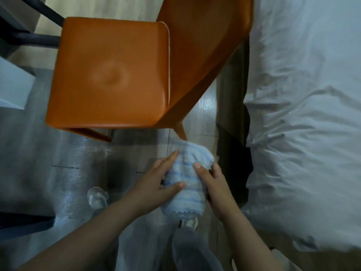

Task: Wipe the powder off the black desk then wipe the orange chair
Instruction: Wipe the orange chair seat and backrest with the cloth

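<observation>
An orange chair [109, 73] stands in front of me, its seat facing up with a pale round smudge near the middle and its backrest to the right. Below it, over the floor, both my hands hold a light blue striped cloth [185, 178]. My left hand [160, 180] grips the cloth's left side, thumb across the front. My right hand [213, 184] grips its right side, thumb on top. The cloth hangs bunched between them, clear of the chair. The black desk shows only as dark legs [37, 38] at the top left.
A bed with a rumpled white cover [304, 114] fills the right side. A white box-like object [13, 85] sits at the left edge. My feet in pale shoes [97, 200] stand on the grey wooden floor, which has whitish streaks.
</observation>
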The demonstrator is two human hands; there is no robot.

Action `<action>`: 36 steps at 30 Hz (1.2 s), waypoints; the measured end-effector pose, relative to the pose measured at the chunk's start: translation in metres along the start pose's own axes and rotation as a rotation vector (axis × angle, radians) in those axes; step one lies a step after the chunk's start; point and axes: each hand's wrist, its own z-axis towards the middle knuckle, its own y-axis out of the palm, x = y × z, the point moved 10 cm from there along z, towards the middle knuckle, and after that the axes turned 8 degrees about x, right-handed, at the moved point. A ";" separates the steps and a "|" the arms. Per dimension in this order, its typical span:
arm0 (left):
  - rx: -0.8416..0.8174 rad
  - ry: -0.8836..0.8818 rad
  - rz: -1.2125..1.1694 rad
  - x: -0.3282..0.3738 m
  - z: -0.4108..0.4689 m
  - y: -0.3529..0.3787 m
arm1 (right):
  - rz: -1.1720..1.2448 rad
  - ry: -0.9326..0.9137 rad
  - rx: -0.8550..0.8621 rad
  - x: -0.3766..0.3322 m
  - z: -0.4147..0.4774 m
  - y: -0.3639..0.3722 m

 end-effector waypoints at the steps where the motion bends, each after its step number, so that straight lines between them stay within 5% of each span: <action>1: 0.008 0.011 -0.018 0.007 0.000 0.004 | -0.009 -0.021 0.006 -0.005 -0.001 -0.008; 7: 0.302 0.021 0.026 0.032 0.011 -0.028 | -0.286 -0.463 0.209 -0.080 -0.006 -0.051; 11: 0.482 0.064 0.096 0.047 0.027 -0.069 | -0.259 -0.753 0.339 -0.154 -0.027 -0.052; 17: 0.456 0.067 0.055 0.050 0.059 -0.089 | -0.152 -1.108 0.511 -0.221 -0.053 -0.030; 29: 0.501 0.032 0.008 0.009 0.091 -0.101 | -0.176 -1.292 0.571 -0.196 -0.012 0.013; 36: 0.536 0.069 -0.019 -0.020 0.103 -0.106 | -0.238 -1.202 0.558 -0.132 0.031 0.028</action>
